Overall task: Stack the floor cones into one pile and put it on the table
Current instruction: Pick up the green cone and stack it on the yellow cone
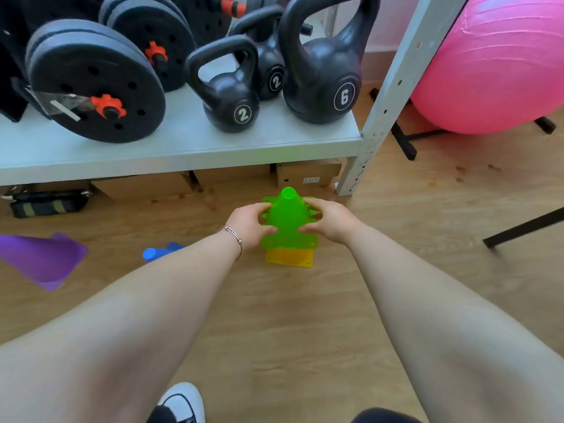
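A green cone (287, 218) stands upright on the wooden floor in front of the shelf, stacked over a yellow cone (290, 258) whose base shows below it. My left hand (248, 225) grips the green cone's left side and my right hand (329, 221) grips its right side. A blue cone (158, 252) lies on its side to the left, partly hidden by my left forearm. Further left a purple cone (42, 260) lies tipped over on the floor.
A grey metal shelf (183, 145) carries black kettlebells (232, 87) and weight plates (91, 80). Cardboard boxes (308, 174) sit under it. A pink exercise ball (494, 62) is at the right, with a black leg (525, 227) crossing the floor.
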The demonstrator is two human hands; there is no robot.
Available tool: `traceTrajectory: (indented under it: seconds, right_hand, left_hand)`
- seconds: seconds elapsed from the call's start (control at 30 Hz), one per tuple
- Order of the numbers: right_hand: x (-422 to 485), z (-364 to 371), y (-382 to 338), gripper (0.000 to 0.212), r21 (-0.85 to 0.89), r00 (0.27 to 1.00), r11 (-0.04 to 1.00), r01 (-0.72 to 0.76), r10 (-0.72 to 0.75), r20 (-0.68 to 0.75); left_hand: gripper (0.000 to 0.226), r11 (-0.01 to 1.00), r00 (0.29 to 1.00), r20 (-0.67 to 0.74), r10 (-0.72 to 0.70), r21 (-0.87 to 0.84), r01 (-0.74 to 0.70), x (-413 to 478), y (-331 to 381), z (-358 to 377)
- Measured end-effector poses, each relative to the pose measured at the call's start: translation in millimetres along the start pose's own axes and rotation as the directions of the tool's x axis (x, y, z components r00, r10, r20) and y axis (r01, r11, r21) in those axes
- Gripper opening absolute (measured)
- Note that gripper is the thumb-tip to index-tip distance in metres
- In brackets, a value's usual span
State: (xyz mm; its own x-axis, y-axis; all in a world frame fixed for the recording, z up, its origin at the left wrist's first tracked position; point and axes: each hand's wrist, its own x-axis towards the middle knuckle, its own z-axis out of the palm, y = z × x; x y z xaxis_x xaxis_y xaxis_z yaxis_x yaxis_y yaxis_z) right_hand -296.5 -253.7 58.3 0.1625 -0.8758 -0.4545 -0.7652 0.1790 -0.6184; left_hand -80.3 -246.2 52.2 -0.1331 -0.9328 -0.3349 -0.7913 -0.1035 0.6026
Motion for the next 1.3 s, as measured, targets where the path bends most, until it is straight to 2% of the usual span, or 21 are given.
traceTrajectory:
  seconds: [0.2, 0.3, 0.4, 0.57, 0.73, 0.9, 1.1, 1.3]
  right_hand:
    - [15.4, 38.3, 23.4, 0.092, 0.067, 0.994, 0.993, -0.101, 0.102, -0.023]
    - [19.5, 49.1, 31.5, 0.092, 0.118, 0.990, 0.984, -0.133, 0.139, -0.037]
    - [24.5, 55.8, 41.2, 0.090, 0.150, 0.986, 0.978, -0.148, 0.158, -0.055]
    - [31.2, 67.8, 53.5, 0.086, 0.152, 0.985, 0.976, -0.155, 0.165, -0.054]
    - [32.3, 81.0, 58.5, 0.084, 0.099, 0.984, 0.982, -0.162, 0.168, -0.056]
    - [30.4, 87.9, 60.0, 0.084, 0.081, 0.982, 0.983, -0.168, 0.173, -0.069]
    - [26.7, 97.6, 52.1, 0.085, 0.098, 0.984, 0.982, -0.163, 0.168, -0.050]
    - [9.1, 118.1, 34.5, 0.085, 0.042, 0.993, 0.993, -0.112, 0.110, 0.051]
  left_hand:
    - [0.070, 0.998, 0.994, 0.086, -0.066, 0.008, 0.065, 22.4, -16.5, 32.5]
    - [0.073, 0.985, 0.980, 0.156, -0.122, -0.104, 0.139, 30.5, -23.9, 45.3]
    - [0.067, 0.978, 0.975, 0.186, -0.125, -0.142, 0.153, 40.3, -32.9, 57.1]
    - [0.065, 0.975, 0.977, 0.182, -0.112, -0.168, 0.143, 46.6, -45.5, 72.7]
    - [0.076, 0.997, 0.982, 0.180, -0.053, -0.045, 0.062, 45.8, -56.8, 82.3]
    - [0.076, 0.998, 0.984, 0.174, -0.046, -0.029, 0.052, 47.4, -62.7, 90.2]
    - [0.074, 0.994, 0.985, 0.150, -0.086, -0.056, 0.095, 35.4, -72.5, 87.1]
    - [0.070, 0.959, 0.978, 0.080, -0.195, -0.194, 0.207, -18.9, -94.9, 84.2]
